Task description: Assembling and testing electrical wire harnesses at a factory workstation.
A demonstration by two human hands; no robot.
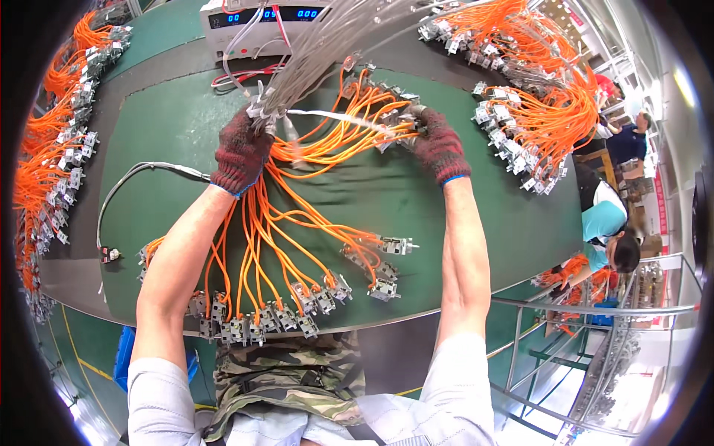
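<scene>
Orange cables (320,154) clasped by curled left hand (244,152); connectors (390,117) pinched by right hand (440,149) — instrument (256,44) partly blocked by grey wires (309,63).

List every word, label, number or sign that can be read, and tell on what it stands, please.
White bench instrument: lit blue digits, not copied here.
Red strip, far right: white marks, too small and blurred to read.
Metal connectors: any print is too small to read.

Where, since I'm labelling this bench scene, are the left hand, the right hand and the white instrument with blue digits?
Left hand (242,149): head view, on its gloved back.
Right hand (440,146): head view, on its gloved back.
White instrument (251,37): head view, on its front panel, below the display.
</scene>
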